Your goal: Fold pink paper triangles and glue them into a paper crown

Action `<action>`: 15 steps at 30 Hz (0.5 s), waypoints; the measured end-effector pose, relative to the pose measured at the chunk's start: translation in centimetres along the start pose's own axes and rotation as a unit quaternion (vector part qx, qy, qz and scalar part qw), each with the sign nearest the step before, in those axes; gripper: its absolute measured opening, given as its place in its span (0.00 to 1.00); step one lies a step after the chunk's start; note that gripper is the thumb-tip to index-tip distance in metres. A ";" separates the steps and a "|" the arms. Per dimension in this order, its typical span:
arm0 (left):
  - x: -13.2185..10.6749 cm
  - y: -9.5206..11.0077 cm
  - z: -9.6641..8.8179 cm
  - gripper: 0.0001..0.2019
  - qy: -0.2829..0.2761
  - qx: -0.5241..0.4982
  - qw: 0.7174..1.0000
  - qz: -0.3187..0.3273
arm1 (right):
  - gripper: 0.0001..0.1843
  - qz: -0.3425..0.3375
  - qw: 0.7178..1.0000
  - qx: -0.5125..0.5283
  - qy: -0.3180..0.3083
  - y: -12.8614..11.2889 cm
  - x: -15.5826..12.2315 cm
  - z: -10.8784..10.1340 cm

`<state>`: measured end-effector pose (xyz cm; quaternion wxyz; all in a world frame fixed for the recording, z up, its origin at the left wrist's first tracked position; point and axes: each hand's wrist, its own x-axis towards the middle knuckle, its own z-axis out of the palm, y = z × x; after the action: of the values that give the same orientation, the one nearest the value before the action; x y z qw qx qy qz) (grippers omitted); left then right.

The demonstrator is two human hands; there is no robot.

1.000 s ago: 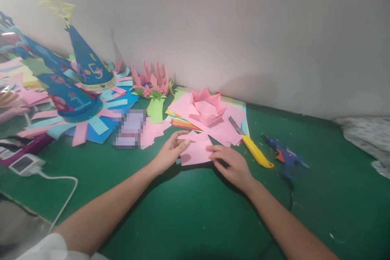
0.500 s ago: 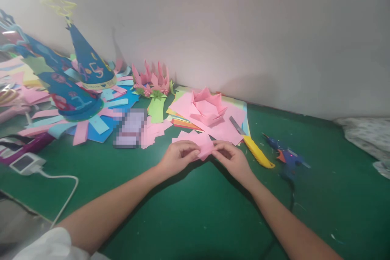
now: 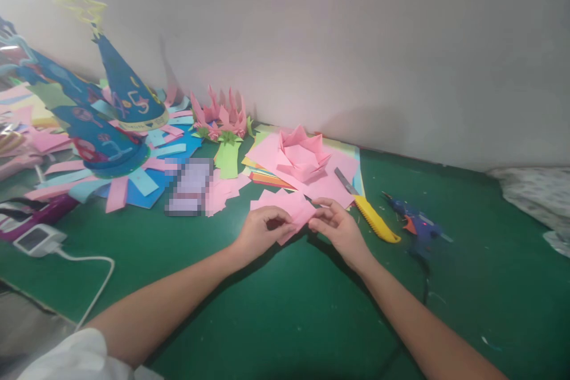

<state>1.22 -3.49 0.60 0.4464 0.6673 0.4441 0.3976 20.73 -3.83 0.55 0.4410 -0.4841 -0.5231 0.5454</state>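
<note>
Between my hands is a small piece of pink paper (image 3: pixel 303 211), its lower corner pointing toward me. My left hand (image 3: pixel 263 231) pinches its left side between thumb and fingers. At the right edge, my right hand (image 3: pixel 337 227) has thumb and forefinger closed on the paper's corner. More pink paper pieces (image 3: pixel 267 198) lie just behind my left hand, partly covered by it. Beyond them, a folded pink paper flower (image 3: pixel 303 154) rests on a stack of coloured sheets (image 3: pixel 262 154).
Right of the stack lies a yellow utility knife (image 3: pixel 377 219), blade out, beside a blue glue gun (image 3: pixel 418 222). Leftward are a blurred-out phone (image 3: pixel 190 187), a pink paper crown (image 3: pixel 221 116), decorated blue cone hats (image 3: pixel 129 80) and a white device (image 3: pixel 39 240) with a cable.
The pink paper has turned in my fingers, and its lower corner now reaches further down. My right fingers have shifted slightly along its edge. The view has moved very little.
</note>
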 end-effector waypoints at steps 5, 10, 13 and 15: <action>-0.3 0.0 0.5 0.09 0.003 -0.069 0.996 -0.055 | 0.18 0.042 0.995 -0.022 -0.090 -0.6 -0.7 0.8; -0.4 0.4 0.7 0.10 -0.012 -0.085 0.993 -0.081 | 0.17 0.052 0.995 -0.033 -0.074 -0.7 -0.8 1.0; -0.4 0.6 0.7 0.10 -0.019 -0.103 0.990 -0.093 | 0.16 0.058 0.996 -0.028 -0.066 -0.8 -0.7 1.0; -0.4 0.6 0.8 0.11 -0.016 -0.127 0.987 -0.096 | 0.16 0.061 0.996 -0.021 -0.057 -0.8 -0.7 1.1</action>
<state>2.00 -4.17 0.84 0.5710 0.5658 0.4446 0.3953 19.72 -4.67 1.43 0.3660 -0.4928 -0.5283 0.5866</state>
